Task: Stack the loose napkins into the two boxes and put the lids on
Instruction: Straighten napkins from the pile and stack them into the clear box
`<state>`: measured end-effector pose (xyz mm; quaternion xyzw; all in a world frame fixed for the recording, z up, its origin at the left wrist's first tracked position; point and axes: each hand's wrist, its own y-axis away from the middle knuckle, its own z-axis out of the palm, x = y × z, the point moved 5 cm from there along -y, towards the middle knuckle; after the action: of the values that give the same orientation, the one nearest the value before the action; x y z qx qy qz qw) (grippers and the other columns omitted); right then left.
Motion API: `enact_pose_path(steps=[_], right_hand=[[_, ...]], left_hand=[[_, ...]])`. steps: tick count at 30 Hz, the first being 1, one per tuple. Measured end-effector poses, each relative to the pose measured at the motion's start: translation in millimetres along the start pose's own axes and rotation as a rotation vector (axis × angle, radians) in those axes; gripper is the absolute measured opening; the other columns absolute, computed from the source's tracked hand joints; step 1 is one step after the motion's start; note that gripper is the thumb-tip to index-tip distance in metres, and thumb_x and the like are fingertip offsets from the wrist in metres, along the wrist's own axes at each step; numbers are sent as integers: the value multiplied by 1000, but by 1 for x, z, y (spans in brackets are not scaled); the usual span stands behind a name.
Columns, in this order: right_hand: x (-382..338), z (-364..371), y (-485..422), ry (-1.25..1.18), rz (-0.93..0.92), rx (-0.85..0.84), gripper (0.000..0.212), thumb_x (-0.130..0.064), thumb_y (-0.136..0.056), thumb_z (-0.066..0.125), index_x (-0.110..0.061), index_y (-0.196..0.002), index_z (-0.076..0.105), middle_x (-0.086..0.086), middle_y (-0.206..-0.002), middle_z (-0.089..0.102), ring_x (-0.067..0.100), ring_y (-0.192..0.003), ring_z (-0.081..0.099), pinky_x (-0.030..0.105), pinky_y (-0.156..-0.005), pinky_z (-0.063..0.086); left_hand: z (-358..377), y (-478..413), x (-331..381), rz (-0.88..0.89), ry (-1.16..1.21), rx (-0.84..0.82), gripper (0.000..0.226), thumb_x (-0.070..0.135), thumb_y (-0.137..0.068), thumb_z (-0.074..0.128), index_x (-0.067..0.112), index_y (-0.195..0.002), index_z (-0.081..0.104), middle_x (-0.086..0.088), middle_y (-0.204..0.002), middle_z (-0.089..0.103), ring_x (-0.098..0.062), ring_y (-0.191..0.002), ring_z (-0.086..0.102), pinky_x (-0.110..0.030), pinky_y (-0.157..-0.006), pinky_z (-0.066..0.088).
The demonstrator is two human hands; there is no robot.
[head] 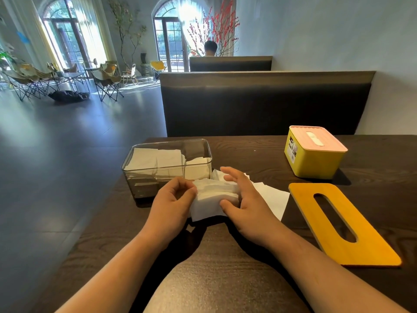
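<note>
A clear box (140,188) is set on a dark wooden table (225,267), close to the table's left edge, beyond which open floor is seen. Folded napkins (155,159) are stacked inside it in rows that reach nearly to the rim, and no lid is on it.

Just in front of the clear box, a stack of napkins (214,197) is held between both hands. Its left end is pinched by the curled fingers and thumb of the left hand (173,199). Its right end is cupped by the right hand (246,199), with the thumb pressed to the near side and the fingers spread over the far side.

A few loose napkins (273,197) are spread flat to the right of the clear box, partly covered by the right hand. Further right, a wooden lid (372,245) with a long slot is laid flat. Well to the right of the clear box and slightly farther back, a yellow box (316,161) is closed with a pink lid (329,141).

Bare wood is left between the clear box and the yellow box, and nearer than the hands. Behind the clear box, the table's far edge is met by a dark bench back (266,102).

The right end of the stack is hidden by the fingers. The lower part of the clear box is dark and hard to make out. The label on the yellow box is too small to be read. Both forearms are cut off by the bottom of the frame.
</note>
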<state>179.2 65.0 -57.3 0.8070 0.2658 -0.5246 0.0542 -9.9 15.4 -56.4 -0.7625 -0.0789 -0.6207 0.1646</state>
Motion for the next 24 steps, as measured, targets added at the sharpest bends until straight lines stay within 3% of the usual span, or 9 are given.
enact_pose_path(steps=[3,7,9,12,14,16,18,21,24], right_hand=[[-2,4,0,133,-59,-1,59,-24,-106,57,-63,-143,33,-23,-144,36,-3,-126,41,3,-90,42],[0,0,-3,198,-118,75,41,-19,-108,51,-41,-142,50,-17,-136,49,-7,-119,47,16,-100,45],[1,-1,-3,174,-112,93,34,-16,-106,52,-40,-130,55,-18,-129,55,-6,-117,50,21,-98,49],[1,-4,-1,58,-96,126,32,-11,-106,52,-39,-120,60,-21,-122,59,-3,-113,55,24,-94,52],[0,-4,1,-13,-90,99,37,-11,-105,54,-43,-125,56,-20,-125,57,-3,-115,54,18,-91,51],[0,2,3,26,-91,6,57,-14,-101,59,-54,-139,44,-20,-140,46,-3,-127,46,13,-97,46],[0,7,4,201,-128,-50,74,-20,-97,64,-58,-150,30,-20,-151,33,3,-138,35,24,-111,40],[-3,9,4,395,-188,-5,71,-32,-94,68,-45,-155,34,-15,-150,34,7,-137,36,35,-114,42],[-1,3,4,433,-185,60,67,-30,-95,69,-30,-156,41,-12,-144,41,7,-129,44,30,-106,47]], left_hand=[[3,3,5,52,8,-11,6,29,-103,63,29,-109,64,12,-106,71,-7,-94,70,-32,-80,63],[11,11,7,59,51,-164,47,47,-91,65,47,-133,44,13,-136,55,1,-112,64,-18,-85,57],[15,16,5,67,31,-223,65,37,-90,76,53,-138,36,16,-142,47,-3,-120,61,-16,-89,56],[19,21,4,85,8,-280,88,7,-92,77,57,-143,26,15,-141,44,-4,-115,66,-25,-87,60],[21,24,8,103,8,-298,89,0,-93,72,56,-145,24,15,-138,45,-3,-113,67,-27,-88,61],[20,24,10,112,-6,-297,85,0,-95,68,53,-146,25,19,-138,46,1,-113,66,-26,-92,59],[21,24,9,100,-5,-300,80,0,-95,68,50,-146,30,15,-137,50,-4,-114,68,-29,-93,60],[20,24,7,113,-41,-253,73,2,-91,74,43,-142,40,8,-130,58,-7,-110,70,-27,-90,60],[18,21,4,148,-121,-178,70,10,-87,80,42,-138,44,9,-126,61,0,-109,67,-19,-88,57]])
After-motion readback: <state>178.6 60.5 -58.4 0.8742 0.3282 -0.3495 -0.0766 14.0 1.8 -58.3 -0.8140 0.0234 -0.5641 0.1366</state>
